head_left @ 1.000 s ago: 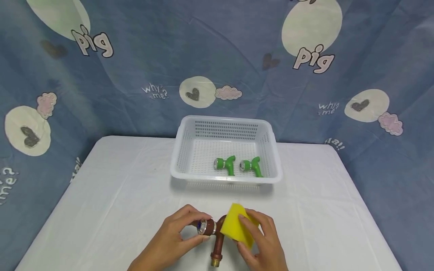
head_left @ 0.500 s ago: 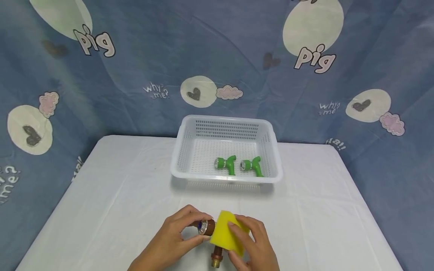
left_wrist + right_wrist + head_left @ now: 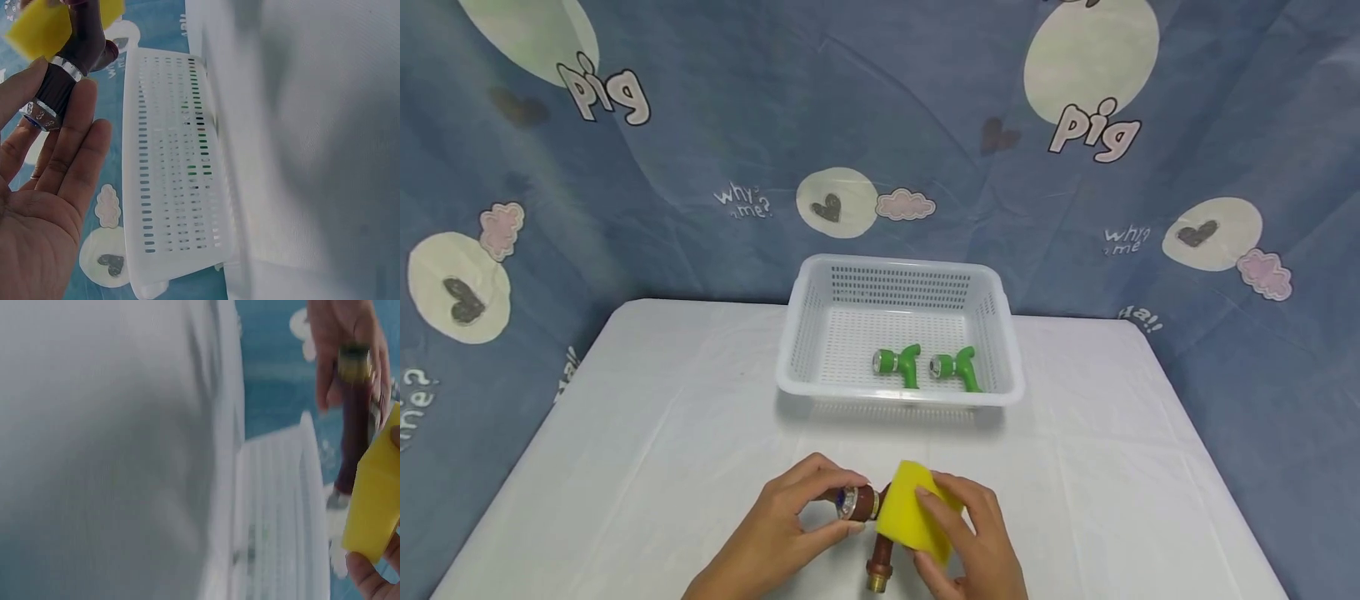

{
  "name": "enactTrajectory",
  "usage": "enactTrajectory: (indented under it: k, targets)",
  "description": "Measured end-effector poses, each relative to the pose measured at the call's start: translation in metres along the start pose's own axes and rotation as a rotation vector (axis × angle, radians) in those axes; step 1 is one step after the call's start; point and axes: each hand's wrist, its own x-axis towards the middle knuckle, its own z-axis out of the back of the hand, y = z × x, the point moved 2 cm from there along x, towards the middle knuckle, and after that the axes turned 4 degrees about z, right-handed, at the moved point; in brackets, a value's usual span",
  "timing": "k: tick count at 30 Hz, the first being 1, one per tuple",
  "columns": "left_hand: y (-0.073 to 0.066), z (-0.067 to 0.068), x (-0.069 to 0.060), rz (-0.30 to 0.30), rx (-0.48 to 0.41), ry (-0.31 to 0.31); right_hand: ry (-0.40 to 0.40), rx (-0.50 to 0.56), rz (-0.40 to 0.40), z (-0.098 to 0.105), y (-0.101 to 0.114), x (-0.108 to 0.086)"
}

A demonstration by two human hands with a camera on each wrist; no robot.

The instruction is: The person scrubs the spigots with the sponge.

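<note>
My left hand pinches the ribbed knob end of a brown tap between thumb and fingers. The tap has a chrome ring and a brass threaded end that points down toward me. In my right hand a yellow sponge is gripped. Seen from the head, the sponge lies over the middle of the tap and hides its spout. The left wrist view shows the knob held by the fingertips, with the sponge behind. In the right wrist view the sponge lies against the tap's brown pipe.
Beyond the hands, a white perforated basket stands on the white-covered table. Two green taps, one on the left and one on the right, lie inside it. A blue printed curtain hangs behind.
My right hand has moved the sponge left and down across the tap, then slightly back to the right and up. The left hand and the tap have stayed nearly in place.
</note>
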Motion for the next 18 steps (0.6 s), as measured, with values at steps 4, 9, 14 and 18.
enactTrajectory:
  k: [4, 9, 14, 18]
  targets:
    - [0.0, -0.001, 0.001, 0.004, -0.014, 0.014, 0.05, 0.008, 0.06, -0.002, 0.014, 0.0]
    - [0.001, -0.001, 0.001, -0.003, -0.009, 0.006, 0.037, -0.007, 0.076, -0.007, 0.011, 0.002]
    - [0.001, -0.001, 0.0, -0.018, 0.004, -0.001, -0.015, -0.026, 0.046, -0.008, -0.003, 0.003]
    - [0.001, 0.0, 0.0, -0.024, 0.008, -0.013, -0.038, -0.024, 0.012, -0.005, -0.011, 0.004]
